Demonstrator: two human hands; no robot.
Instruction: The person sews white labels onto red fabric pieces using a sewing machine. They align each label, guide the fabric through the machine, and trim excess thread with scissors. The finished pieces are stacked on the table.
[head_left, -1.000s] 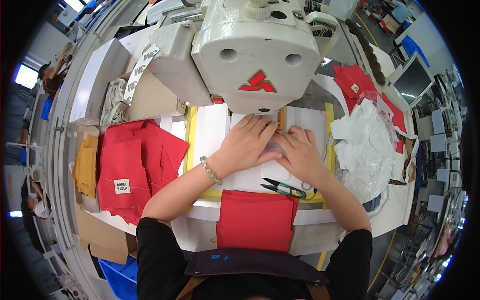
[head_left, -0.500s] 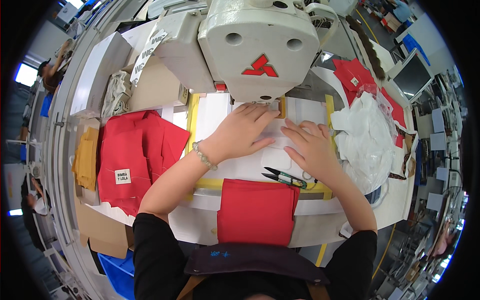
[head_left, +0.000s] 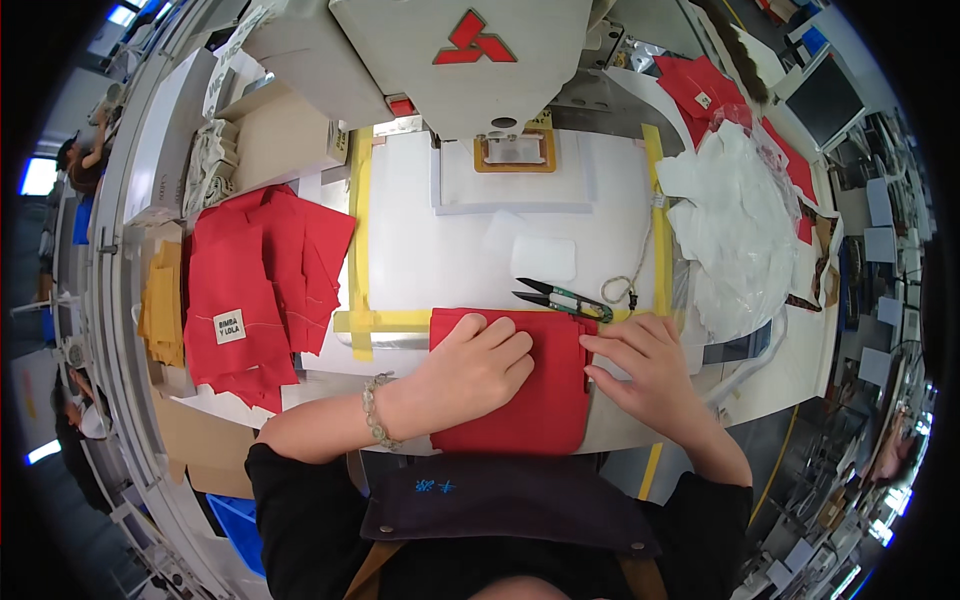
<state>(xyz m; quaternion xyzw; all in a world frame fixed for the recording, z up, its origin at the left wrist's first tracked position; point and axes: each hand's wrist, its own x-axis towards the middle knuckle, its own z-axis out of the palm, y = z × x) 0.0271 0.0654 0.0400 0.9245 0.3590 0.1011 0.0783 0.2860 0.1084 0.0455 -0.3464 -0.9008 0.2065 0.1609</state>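
A stack of red fabric pieces [head_left: 545, 410] lies at the table's front edge, right before me. My left hand [head_left: 478, 365] rests on its upper left part with the fingers curled in; what is under the fingertips is hidden. At the stack's right edge is my right hand [head_left: 645, 372], thumb and forefinger parted and their tips touching or nearly touching the cloth. Black-bladed thread snips [head_left: 565, 300] with a cord lie just beyond the stack. Past them a small white rounded patch [head_left: 545, 258] sits on the white work surface [head_left: 410, 250].
A sewing machine head [head_left: 460, 70] overhangs the far side, above a clear plate with an orange-brown frame [head_left: 515, 168]. Red fabric pieces [head_left: 235, 300] and yellow pieces [head_left: 163, 305] lie left. White material in clear plastic [head_left: 740, 240] sits right. Yellow tape [head_left: 360, 250] borders the work surface.
Both hands have come back toward me from under the machine head to the red stack. The orange-brown frame and clear plate are now uncovered. My left fingers have curled in.
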